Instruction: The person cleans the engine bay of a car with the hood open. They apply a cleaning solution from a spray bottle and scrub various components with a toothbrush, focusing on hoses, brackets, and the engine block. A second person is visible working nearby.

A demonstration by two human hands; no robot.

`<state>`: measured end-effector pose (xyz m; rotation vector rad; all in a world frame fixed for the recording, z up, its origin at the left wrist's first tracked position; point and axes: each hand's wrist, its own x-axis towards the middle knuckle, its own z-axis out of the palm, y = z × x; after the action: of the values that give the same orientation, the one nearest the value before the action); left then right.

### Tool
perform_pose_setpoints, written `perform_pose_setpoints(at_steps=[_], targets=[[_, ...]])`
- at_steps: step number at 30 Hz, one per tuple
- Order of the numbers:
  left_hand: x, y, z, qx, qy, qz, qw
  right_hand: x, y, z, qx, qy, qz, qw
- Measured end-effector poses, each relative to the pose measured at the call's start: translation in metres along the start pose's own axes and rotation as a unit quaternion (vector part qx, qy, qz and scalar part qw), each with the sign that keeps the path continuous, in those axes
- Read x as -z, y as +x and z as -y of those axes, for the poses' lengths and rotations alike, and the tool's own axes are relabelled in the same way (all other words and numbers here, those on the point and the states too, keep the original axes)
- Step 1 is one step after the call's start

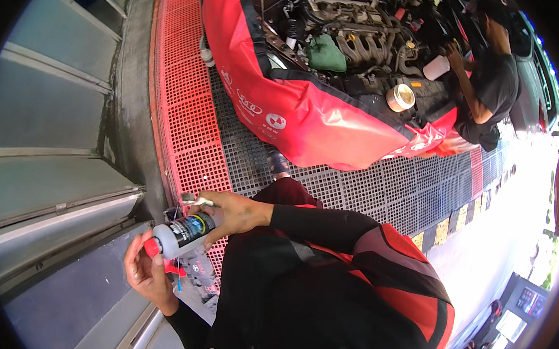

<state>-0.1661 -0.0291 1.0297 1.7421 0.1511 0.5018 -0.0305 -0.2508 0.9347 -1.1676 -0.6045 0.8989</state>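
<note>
Bottle Held Between Two Hands, Cap the Weak Spot

The bottle [191, 232], translucent with a dark label, lies tilted across the front of the person's body, over the floor to the lower left. The right hand [236, 213] is clamped around its far end, while the left hand [143, 271] has fingers and thumb set about the red cap [153, 247]. How hard the left fingers press cannot be told, nor whether the cap is tight.

The likeliest trouble is a leak: the cap end points down and left, so a loose cap could let liquid run over the left hand. Squeezing the body too hard while the cap turns might also force some out. Wet fingers, in turn, could let the bottle slip onto the red floor grid [188, 106], whose openings would drain any spill out of reach.

A small pale item [196, 200] beside the right fingers, too small to identify, could weaken that grip if it shares it. The engine [362, 36] and red cover [332, 127] stand well apart from the bottle, so a drip there seems unlikely, as does a knock against the co-worker [496, 78] farther right.
</note>
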Motion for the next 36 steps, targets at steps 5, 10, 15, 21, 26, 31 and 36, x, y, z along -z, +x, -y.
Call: perform_pose_setpoints(at_steps=[5,10,15,21,26,31,36], targets=[[-0.040,0.015,-0.010,-0.060,-0.044,0.050,0.996,0.017,-0.034,0.010,0.021,0.000,-0.068,0.997],[-0.080,0.035,-0.011,-0.059,-0.041,0.059,0.996,0.049,-0.049,0.025,0.046,-0.117,-0.109,0.986],[-0.135,0.068,-0.019,-0.055,-0.038,0.064,0.996,0.110,-0.058,0.043,0.073,-0.061,-0.108,0.990],[-0.208,0.106,-0.013,-0.079,-0.019,0.031,0.996,0.193,-0.056,0.070,0.081,-0.056,-0.085,0.992],[-0.266,0.142,-0.019,-0.086,-0.024,0.043,0.995,0.249,-0.070,0.097,0.098,-0.067,-0.107,0.987],[-0.319,0.183,-0.020,-0.086,-0.064,0.094,0.990,0.291,-0.087,0.105,0.061,-0.016,-0.141,0.988],[-0.348,0.230,-0.011,-0.068,-0.085,0.203,0.973,0.311,-0.089,0.099,0.098,0.085,-0.183,0.974]])
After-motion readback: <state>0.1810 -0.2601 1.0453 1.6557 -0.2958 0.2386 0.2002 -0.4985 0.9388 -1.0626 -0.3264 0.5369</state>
